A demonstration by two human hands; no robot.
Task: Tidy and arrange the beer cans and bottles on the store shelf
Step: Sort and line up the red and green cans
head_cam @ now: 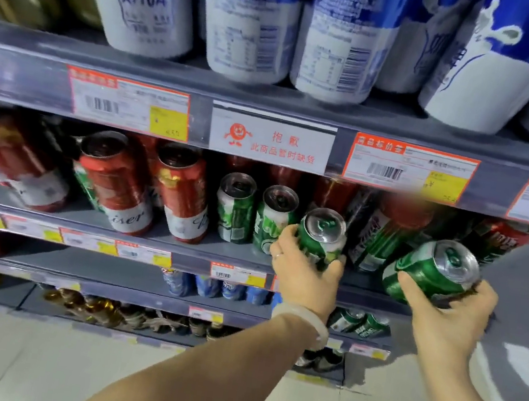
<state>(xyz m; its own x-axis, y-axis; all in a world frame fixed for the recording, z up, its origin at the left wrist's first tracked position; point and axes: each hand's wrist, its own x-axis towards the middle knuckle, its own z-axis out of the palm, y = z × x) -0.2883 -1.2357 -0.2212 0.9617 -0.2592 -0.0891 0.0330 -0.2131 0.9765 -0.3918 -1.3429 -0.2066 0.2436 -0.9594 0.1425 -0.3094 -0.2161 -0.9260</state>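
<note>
The grey store shelf (pixel 180 242) is carrying rows of beer, and the shelf above it is holding big blue-and-white cans (pixel 253 21) over a strip of price tags (pixel 129 106). Tall red beer cans (pixel 181 194) are standing along the left and middle of the shelf, and two green-and-white cans (pixel 253 216) are standing just to their right. The left hand (pixel 304 276) is curling its fingers around a green beer can (pixel 321 237) at the shelf's front edge, just beside those green-and-white cans, with a pale bracelet (pixel 303 321) sitting on the wrist. The right hand (pixel 445 315) is gripping a second green can (pixel 432 272), tilted, near the shelf's right end and just in front of its edge.
</note>
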